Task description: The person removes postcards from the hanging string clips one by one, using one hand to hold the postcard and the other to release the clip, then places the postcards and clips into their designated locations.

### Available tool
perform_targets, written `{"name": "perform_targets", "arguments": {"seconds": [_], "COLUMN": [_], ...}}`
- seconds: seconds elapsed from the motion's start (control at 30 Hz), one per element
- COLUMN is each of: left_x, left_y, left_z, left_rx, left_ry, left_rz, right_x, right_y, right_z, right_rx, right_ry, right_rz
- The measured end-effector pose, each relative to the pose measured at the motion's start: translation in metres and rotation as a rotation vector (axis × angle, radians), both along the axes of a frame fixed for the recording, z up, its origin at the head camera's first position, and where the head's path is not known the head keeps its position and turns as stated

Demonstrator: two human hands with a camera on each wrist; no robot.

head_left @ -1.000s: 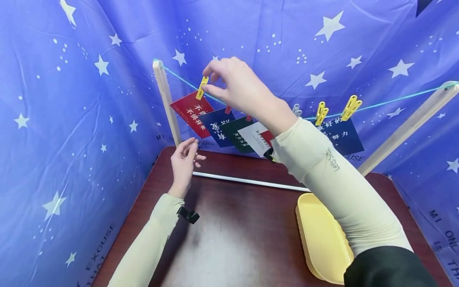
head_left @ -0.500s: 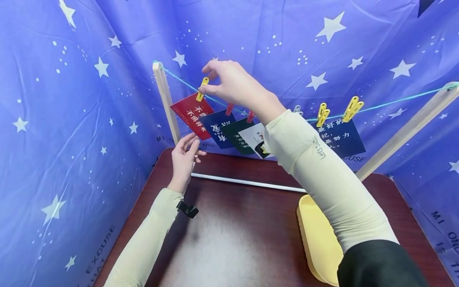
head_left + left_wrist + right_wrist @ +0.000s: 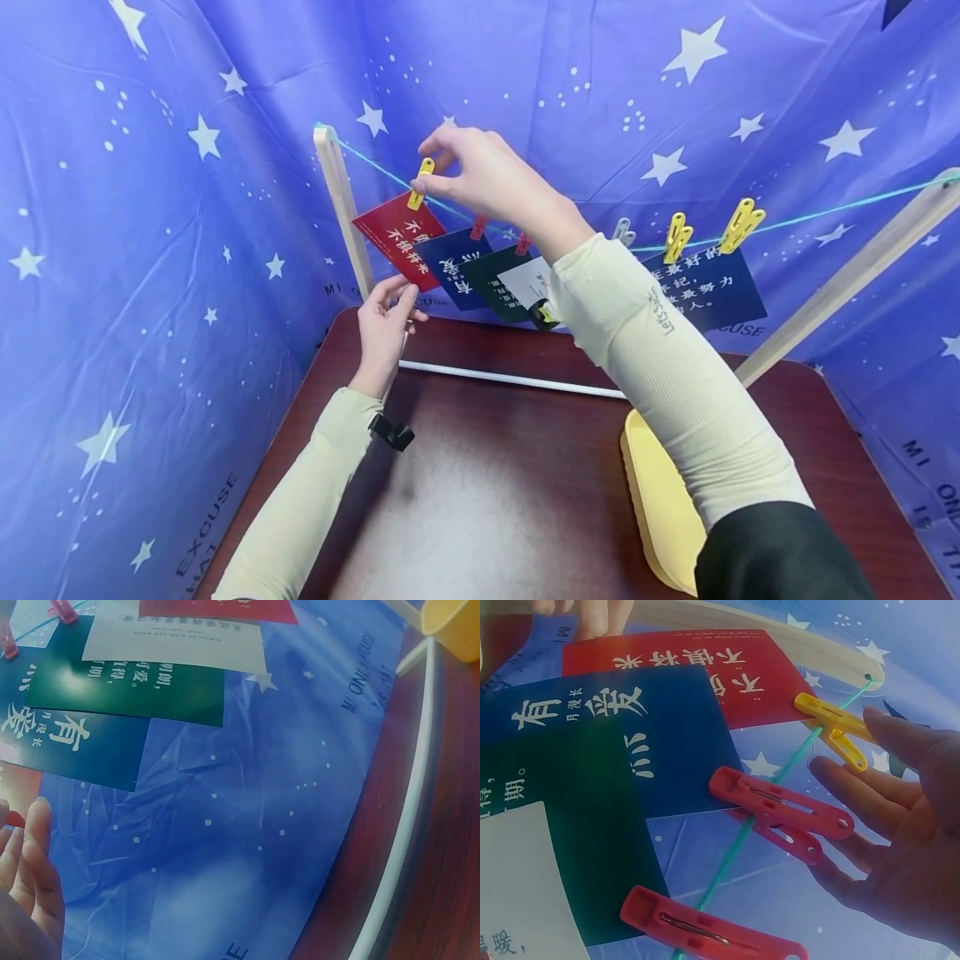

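Observation:
A red card (image 3: 401, 242) with white writing hangs at the left end of the turquoise line, under a yellow clothespin (image 3: 417, 197). My right hand (image 3: 498, 179) pinches this clothespin between thumb and fingers; the thumb lies on one of its legs in the right wrist view. Low on the same card, my left hand (image 3: 384, 333) pinches the bottom corner. The clothespin's legs are spread and its nose sits on the card's top edge (image 3: 810, 712). Beside the red card hang a blue card (image 3: 456, 271) and a green card (image 3: 495, 283), overlapping, on red clothespins (image 3: 780, 810).
A white card (image 3: 525, 282) and another blue card (image 3: 712, 287) hang further right, the latter under yellow clothespins (image 3: 738, 225). A grey clothespin (image 3: 622, 231) is on the line. Wooden posts (image 3: 341, 200) hold it. A yellow basin (image 3: 637, 483) stands on the table (image 3: 465, 500).
My left hand has risen to the red card's lower corner. My right thumb has moved left onto the yellow clothespin, and my right forearm has shifted slightly left.

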State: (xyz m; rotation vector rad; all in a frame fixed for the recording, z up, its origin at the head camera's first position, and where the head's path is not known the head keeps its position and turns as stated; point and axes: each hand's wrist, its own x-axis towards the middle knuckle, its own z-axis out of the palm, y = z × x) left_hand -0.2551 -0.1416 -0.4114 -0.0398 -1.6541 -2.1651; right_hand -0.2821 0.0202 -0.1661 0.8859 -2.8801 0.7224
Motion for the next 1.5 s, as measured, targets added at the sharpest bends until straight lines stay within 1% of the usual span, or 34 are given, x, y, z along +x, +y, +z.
{"name": "perform_targets", "arguments": {"seconds": [0.13, 0.4, 0.6, 0.83, 1.07, 1.2, 1.27, 1.37, 1.43, 1.5], "left_x": [-0.001, 0.0, -0.001, 0.002, 0.003, 0.003, 0.004, 0.004, 0.005, 0.005], "left_y": [-0.001, -0.001, -0.002, -0.003, -0.007, -0.008, -0.008, -0.009, -0.009, -0.009], "left_z": [0.001, 0.004, 0.004, 0.004, 0.002, 0.004, 0.005, 0.005, 0.004, 0.003], "left_rx": [0.003, 0.02, 0.023, 0.034, -0.013, -0.017, -0.014, -0.002, 0.009, 0.019], "left_ry": [0.007, 0.018, 0.034, 0.036, 0.056, 0.069, 0.073, 0.066, 0.063, 0.065], "left_rz": [0.003, -0.001, 0.003, 0.015, 0.041, 0.047, 0.045, 0.043, 0.04, 0.04], "right_x": [0.0, -0.002, -0.001, 0.0, -0.001, -0.003, -0.004, -0.006, -0.006, -0.006], "right_y": [0.0, 0.002, 0.004, 0.004, 0.002, 0.001, 0.001, 0.001, 0.002, 0.001], "right_z": [0.0, 0.001, 0.001, -0.002, -0.004, -0.006, -0.008, -0.012, -0.015, -0.018], "right_rx": [-0.009, -0.034, -0.065, -0.088, -0.101, -0.122, -0.139, -0.168, -0.195, -0.2], "right_ry": [-0.001, 0.007, -0.011, -0.039, -0.039, -0.04, -0.025, 0.023, 0.076, 0.133], "right_rz": [-0.009, 0.001, -0.011, -0.013, -0.016, -0.002, 0.015, 0.034, 0.049, 0.051]}}
